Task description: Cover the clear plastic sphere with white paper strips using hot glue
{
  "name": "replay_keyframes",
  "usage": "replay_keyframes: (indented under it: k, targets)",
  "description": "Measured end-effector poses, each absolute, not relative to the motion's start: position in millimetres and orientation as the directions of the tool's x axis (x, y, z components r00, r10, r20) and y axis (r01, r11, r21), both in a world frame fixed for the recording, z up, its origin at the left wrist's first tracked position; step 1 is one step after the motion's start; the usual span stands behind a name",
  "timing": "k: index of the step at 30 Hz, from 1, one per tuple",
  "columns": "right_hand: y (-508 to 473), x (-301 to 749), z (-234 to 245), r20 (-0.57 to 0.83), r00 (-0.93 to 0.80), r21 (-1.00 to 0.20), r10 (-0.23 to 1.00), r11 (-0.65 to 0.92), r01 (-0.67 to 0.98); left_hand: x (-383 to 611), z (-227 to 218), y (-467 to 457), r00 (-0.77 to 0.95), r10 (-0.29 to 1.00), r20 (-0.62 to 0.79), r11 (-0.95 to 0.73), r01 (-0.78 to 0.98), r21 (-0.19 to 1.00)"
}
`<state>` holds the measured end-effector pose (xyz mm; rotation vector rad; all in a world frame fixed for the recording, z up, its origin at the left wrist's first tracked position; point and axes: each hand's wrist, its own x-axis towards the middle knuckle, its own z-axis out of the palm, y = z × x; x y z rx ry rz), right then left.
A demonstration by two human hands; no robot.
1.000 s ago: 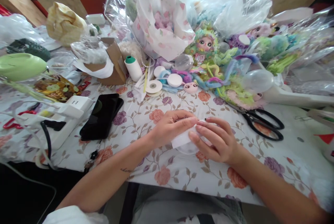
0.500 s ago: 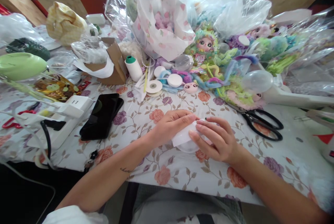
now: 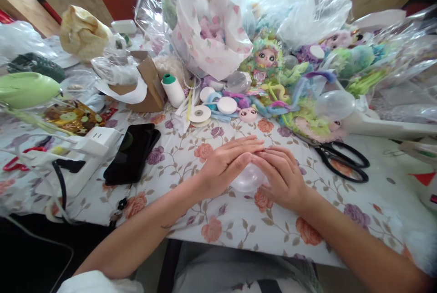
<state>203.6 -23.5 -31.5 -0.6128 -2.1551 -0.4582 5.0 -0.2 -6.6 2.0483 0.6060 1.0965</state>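
My left hand (image 3: pixel 228 161) and my right hand (image 3: pixel 283 175) meet over a clear plastic dome (image 3: pixel 248 178) that rests on the floral tablecloth (image 3: pixel 218 220). The fingers of both hands curve over the top of the dome and press on it, fingertips touching each other. The white piece seen between the hands earlier is hidden under them now. Black scissors (image 3: pixel 343 160) lie just right of my right hand. A black phone (image 3: pixel 132 151) lies to the left of my left hand.
A white power strip (image 3: pixel 87 145) with a black cable sits at the left. Behind the hands are ribbon spools (image 3: pixel 200 113), a thread cone (image 3: pixel 172 89), a doll (image 3: pixel 264 59), coloured yarn, a cardboard box (image 3: pixel 145 81) and plastic bags. A green lamp head (image 3: pixel 27 87) is far left.
Both hands have closed over the dome, covering the white piece that showed between them before. The view has shifted slightly; nothing else on the table moved.
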Motion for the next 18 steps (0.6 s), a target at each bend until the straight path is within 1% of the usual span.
replay_keyframes:
  k: [3, 6, 8, 13, 18]
  targets:
    - [-24.3, 203.9, -29.9, 0.801, -0.525, 0.069, 0.286, 0.828, 0.557, 6.1, -5.3, -1.5, 0.52, 0.734, 0.437, -0.526, 0.028, 0.85]
    - [-25.0, 203.4, -29.5, 0.785, -0.52, 0.027, 0.335, 0.821, 0.57, 6.9, -0.7, -2.8, 0.538, 0.794, 0.284, -0.353, 0.029, 0.935]
    - [-25.2, 203.0, -29.9, 0.778, -0.521, 0.01, 0.352, 0.822, 0.57, 7.8, 1.4, -3.2, 0.541, 0.813, 0.214, -0.282, 0.045, 0.958]
    - [-24.5, 203.1, -30.6, 0.778, -0.514, 0.002, 0.362, 0.816, 0.578, 10.7, -2.3, -2.8, 0.49, 0.849, 0.197, -0.26, 0.063, 0.964]
    - [-24.8, 205.7, -31.9, 0.764, -0.543, 0.027, 0.349, 0.823, 0.568, 12.5, -2.8, -3.2, 0.476, 0.863, 0.169, -0.22, 0.054, 0.974]
